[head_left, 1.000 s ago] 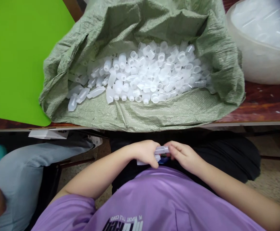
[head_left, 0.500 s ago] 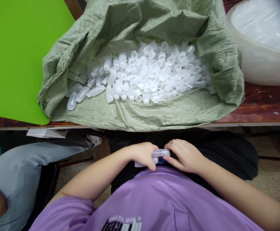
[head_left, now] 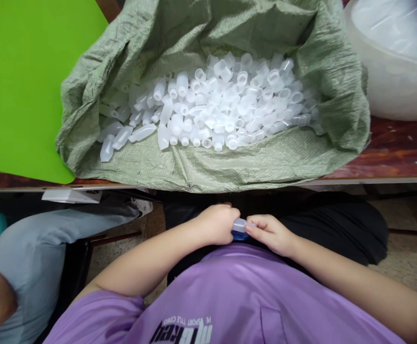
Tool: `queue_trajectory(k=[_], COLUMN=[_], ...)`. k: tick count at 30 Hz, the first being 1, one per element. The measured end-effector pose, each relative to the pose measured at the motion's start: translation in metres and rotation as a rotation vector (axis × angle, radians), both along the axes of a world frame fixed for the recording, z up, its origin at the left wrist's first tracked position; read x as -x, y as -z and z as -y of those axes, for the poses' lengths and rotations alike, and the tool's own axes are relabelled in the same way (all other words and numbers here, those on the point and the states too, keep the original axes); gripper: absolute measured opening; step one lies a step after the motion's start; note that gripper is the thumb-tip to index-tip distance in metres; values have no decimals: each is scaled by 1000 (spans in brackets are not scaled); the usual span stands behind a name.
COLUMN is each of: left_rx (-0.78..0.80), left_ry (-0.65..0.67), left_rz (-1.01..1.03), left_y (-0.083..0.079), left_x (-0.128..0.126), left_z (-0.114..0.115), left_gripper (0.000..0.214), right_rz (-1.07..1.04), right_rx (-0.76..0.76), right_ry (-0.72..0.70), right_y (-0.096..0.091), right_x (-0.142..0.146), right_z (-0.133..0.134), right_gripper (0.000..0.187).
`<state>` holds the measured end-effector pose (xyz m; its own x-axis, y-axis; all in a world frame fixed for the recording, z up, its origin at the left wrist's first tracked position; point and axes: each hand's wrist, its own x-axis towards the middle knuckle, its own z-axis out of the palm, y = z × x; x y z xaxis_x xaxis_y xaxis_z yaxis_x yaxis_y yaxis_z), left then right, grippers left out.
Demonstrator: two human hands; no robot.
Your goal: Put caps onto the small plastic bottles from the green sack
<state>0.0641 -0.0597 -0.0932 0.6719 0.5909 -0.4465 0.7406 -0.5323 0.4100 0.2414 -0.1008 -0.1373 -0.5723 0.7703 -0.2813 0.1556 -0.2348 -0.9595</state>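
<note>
Above my lap, my left hand (head_left: 218,224) is closed around one end of a small translucent plastic bottle (head_left: 239,225). My right hand (head_left: 272,233) pinches the other end between thumb and fingers. The bottle lies sideways across the gap between the two hands, its ends partly covered by fingers. Just beneath it shows a bit of something blue (head_left: 239,236), mostly hidden. On the table ahead, a green woven sack (head_left: 230,172) lies with its mouth open toward me, and a heap of similar translucent plastic bottles (head_left: 208,114) fills it.
A bright green board (head_left: 22,95) covers the table's left side. Right of the sack stands a whitish tub (head_left: 391,91) holding translucent pieces. The reddish-brown tabletop (head_left: 402,148) shows around the sack. At left sits another person, with a grey-blue trouser leg (head_left: 39,248) beside mine.
My left hand has turned and closed further, covering the second translucent piece that showed beneath it. My right fingers have closed from a loose touch to a pinch on the bottle's end.
</note>
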Motion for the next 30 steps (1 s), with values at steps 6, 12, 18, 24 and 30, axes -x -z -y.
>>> queue_trajectory(k=[6, 12, 18, 24, 30], left_rx=[-181, -137, 152, 312, 582], left_ry=[-7, -117, -396, -454, -601], left_rz=[-50, 22, 231, 357, 491], left_y=[3, 12, 18, 20, 29], left_x=[-2, -1, 4, 4, 4], left_z=[2, 1, 3, 10, 19], left_gripper=[18, 38, 79, 90, 108], right_rz=[-196, -168, 97, 98, 20], right_rx=[330, 379, 150, 16, 128], right_ry=[219, 233, 323, 289, 391], right_y=[2, 3, -5, -1, -4], right_x=[14, 8, -13, 0, 0], right_z=[10, 0, -18, -8, -18], right_gripper=[45, 42, 44, 40, 33])
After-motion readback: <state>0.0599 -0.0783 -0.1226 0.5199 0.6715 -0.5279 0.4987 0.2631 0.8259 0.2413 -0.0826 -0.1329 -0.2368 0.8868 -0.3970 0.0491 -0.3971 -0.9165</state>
